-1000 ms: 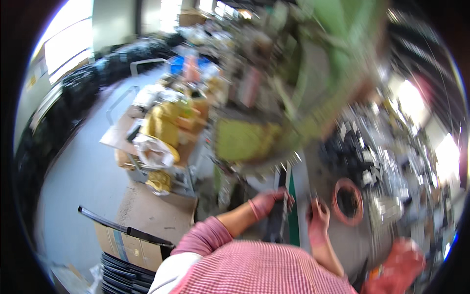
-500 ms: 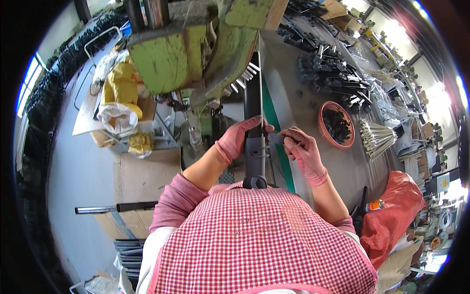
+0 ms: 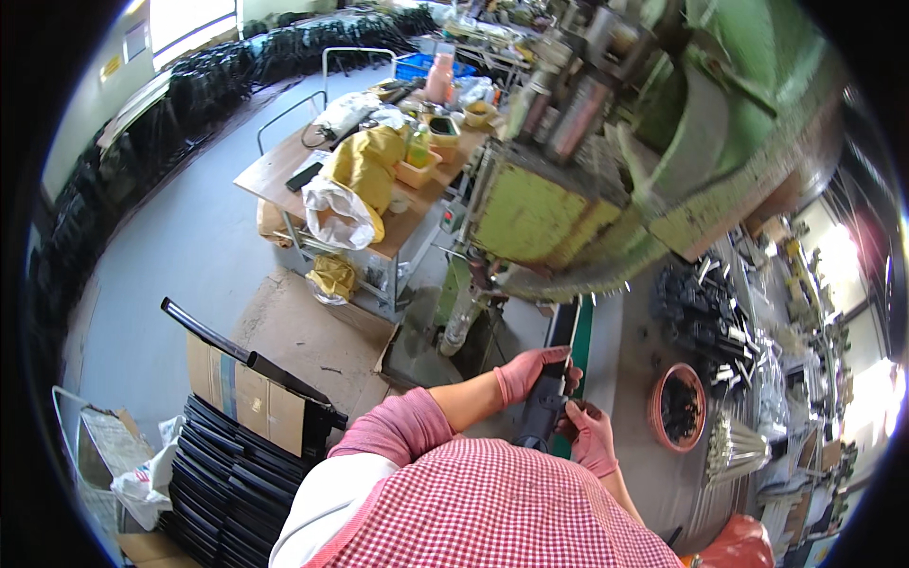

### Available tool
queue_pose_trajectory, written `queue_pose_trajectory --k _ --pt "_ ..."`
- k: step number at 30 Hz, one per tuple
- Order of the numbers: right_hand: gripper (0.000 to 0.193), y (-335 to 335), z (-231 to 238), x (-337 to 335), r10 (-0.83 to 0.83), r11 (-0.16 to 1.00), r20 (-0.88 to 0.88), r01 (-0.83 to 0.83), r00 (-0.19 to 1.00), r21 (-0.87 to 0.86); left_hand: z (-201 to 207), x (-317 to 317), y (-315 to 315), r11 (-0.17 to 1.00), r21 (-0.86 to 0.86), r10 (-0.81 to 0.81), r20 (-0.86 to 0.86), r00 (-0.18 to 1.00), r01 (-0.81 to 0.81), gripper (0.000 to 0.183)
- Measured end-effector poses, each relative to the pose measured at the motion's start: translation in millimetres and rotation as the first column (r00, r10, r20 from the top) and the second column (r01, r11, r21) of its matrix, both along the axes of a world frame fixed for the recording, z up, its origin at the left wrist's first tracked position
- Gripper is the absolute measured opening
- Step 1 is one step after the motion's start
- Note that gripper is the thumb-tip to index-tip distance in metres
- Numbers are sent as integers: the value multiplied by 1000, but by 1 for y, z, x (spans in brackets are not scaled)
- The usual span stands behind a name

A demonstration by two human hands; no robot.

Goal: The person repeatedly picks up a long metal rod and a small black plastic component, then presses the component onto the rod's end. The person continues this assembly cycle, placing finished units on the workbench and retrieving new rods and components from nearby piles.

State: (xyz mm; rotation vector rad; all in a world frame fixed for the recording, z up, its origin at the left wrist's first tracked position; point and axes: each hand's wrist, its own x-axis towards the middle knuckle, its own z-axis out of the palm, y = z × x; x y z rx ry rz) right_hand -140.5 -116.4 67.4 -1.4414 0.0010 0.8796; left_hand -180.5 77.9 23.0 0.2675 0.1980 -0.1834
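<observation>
My left hand (image 3: pixel 533 373), in a pink glove, is closed round a long black tube (image 3: pixel 542 409) that points away from me under the press. A thin metal rod (image 3: pixel 572 329) runs along the tube's right side. Close by on the right, my right hand (image 3: pixel 594 443), also gloved in pink, pinches a small dark flat piece (image 3: pixel 566 425) beside the tube's near fitting. The fingers partly cover this piece, so I cannot tell whether it touches the tube. The tube's near end reaches my checked apron (image 3: pixel 483 502).
A green press (image 3: pixel 544 213) looms just ahead. Right of my hands stands a red basket (image 3: pixel 653 417) of small black parts, near bundled pale rods (image 3: pixel 737 450) and black fittings (image 3: pixel 701 312). Black tubes (image 3: pixel 232 473) are stacked at left; a cluttered wooden table (image 3: pixel 270 175) stands beyond.
The view has swung left, so the press, hands and basket appear farther right. My right hand has brought the small dark piece closer to the tube; my left hand still holds the tube.
</observation>
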Motion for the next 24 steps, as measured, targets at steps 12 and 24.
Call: queue_pose_trajectory --k 12,24 --pt "65 62 -10 -16 668 677 634 34 388 -735 -17 15 11 917 179 396 -303 867 -356 28" --pt "42 185 18 29 532 845 -42 -534 846 -41 -44 -82 58 586 375 802 -140 581 -718 16"
